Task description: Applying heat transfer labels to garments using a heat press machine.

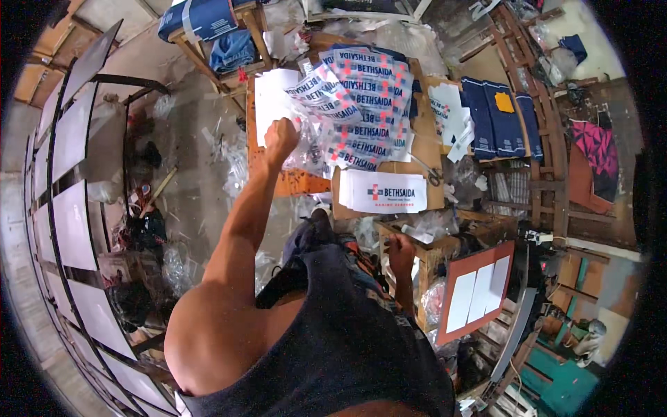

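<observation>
My left hand [281,141] reaches to the left side of the table, its fingers closed at the edge of crumpled clear plastic film [311,149]. White paper sheets [269,97] lie beside and beyond that hand. Right of it spreads a heap of clear plastic printed in blue and red [368,101], partly curled up. Nearer to me is a stack of white printed sheets [382,191] on brown cardboard [435,197]. Scissors [434,175] lie to its right. My right hand [401,254] hangs low by a wooden bench, fingers loosely bent and apart, nothing visible in it.
Dark blue folded packs [492,118] with an orange piece [504,103] lie at the right. A brown-framed board with white panels [478,292] stands near my right side. A rack of white panels [73,222] runs along the left. Plastic scraps litter the floor [201,181].
</observation>
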### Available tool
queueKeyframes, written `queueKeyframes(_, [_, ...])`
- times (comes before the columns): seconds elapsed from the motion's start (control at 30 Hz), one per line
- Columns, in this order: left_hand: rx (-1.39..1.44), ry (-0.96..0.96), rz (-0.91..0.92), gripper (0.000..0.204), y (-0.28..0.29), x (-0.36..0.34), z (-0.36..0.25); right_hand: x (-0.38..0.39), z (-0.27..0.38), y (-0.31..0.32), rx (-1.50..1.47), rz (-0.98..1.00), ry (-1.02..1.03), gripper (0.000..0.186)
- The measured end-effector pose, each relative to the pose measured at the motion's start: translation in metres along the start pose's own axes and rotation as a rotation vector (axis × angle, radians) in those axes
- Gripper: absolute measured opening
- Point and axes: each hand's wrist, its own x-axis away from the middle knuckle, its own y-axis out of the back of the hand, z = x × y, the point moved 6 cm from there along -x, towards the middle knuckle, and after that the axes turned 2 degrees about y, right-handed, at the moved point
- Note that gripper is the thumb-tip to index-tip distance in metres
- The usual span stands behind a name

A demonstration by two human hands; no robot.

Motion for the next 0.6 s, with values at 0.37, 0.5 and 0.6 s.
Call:
queueKeyframes(0.37, [0.117, 0.294, 0.015, 0.026, -0.015, -0.010, 0.011, -0.009, -0.030, -0.028, 0.003, -0.024, 0.057, 0.031])
queueKeyframes(0.5, [0.228, 0.336, 0.211, 0.033, -0.006, -0.009, 0.034, 0.002, -0.060, -0.031, 0.050, -0.110, 0.201, 0.031])
queueKeyframes(0.6, [0.311, 0.334, 0.221, 0.042, 0.003, -0.002, 0.040, 0.005, -0.053, -0.029, -0.001, -0.069, 0.105, 0.031])
